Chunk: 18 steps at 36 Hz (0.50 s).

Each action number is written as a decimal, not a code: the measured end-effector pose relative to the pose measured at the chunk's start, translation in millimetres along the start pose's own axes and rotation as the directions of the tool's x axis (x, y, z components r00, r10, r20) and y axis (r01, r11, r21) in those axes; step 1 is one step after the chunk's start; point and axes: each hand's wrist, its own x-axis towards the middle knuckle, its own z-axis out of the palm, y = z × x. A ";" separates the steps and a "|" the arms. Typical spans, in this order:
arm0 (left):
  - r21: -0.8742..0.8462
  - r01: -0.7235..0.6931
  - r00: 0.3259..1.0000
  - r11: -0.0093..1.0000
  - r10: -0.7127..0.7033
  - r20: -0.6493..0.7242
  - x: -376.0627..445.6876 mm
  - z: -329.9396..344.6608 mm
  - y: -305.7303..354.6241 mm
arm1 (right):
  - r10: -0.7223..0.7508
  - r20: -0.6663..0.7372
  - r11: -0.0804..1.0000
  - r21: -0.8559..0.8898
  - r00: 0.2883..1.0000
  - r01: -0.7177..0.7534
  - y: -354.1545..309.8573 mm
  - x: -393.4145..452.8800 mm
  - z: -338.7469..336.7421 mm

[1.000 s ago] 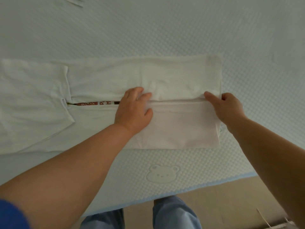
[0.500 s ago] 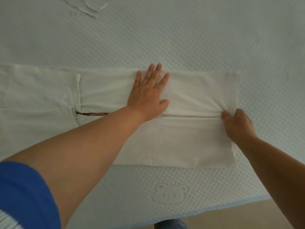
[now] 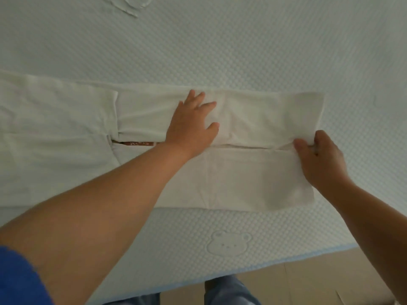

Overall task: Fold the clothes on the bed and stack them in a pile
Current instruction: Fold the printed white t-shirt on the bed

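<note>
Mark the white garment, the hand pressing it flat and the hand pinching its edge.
white garment [image 3: 253, 172]: head view, near folded panel.
left hand [image 3: 189, 126]: head view, back of the hand, flat on the far panel.
right hand [image 3: 323, 159]: head view, back of the hand, fingers pinching the right edge.

A white garment [image 3: 253, 172] lies flat on the pale quilted bed [image 3: 220, 51], folded into a long band running from nine o'clock to three o'clock. Two side panels are turned inward — their edges meet along a lengthwise seam at the middle, where a thin brown printed strip [image 3: 137, 143] shows in the gap. At twelve o'clock, near the frame's top edge, another pale piece of clothing [image 3: 132, 5] lies well apart, only partly visible.
</note>
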 end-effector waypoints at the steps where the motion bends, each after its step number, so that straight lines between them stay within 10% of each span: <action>1: -0.106 0.060 0.996 0.992 -0.066 -0.056 -11.3 -5.4 -2.5 | -0.034 -0.003 0.999 -0.008 0.999 0.034 -12.4 -6.1 -2.7; 5: -0.482 0.333 0.900 0.811 -0.425 -0.094 -50.7 -32.4 -24.8 | -0.156 0.053 0.987 -0.020 0.986 0.157 -71.6 -36.9 -4.1; 9: -0.807 0.480 0.728 0.344 -0.669 0.149 -73.9 -63.2 -58.2 | -0.244 0.154 0.970 0.038 0.957 0.241 -136.7 -63.4 16.4; 18: -0.837 0.547 0.699 -0.014 -0.544 0.465 -100.2 -115.7 -148.7 | -0.339 0.372 0.939 0.185 0.864 0.289 -258.0 -97.8 153.8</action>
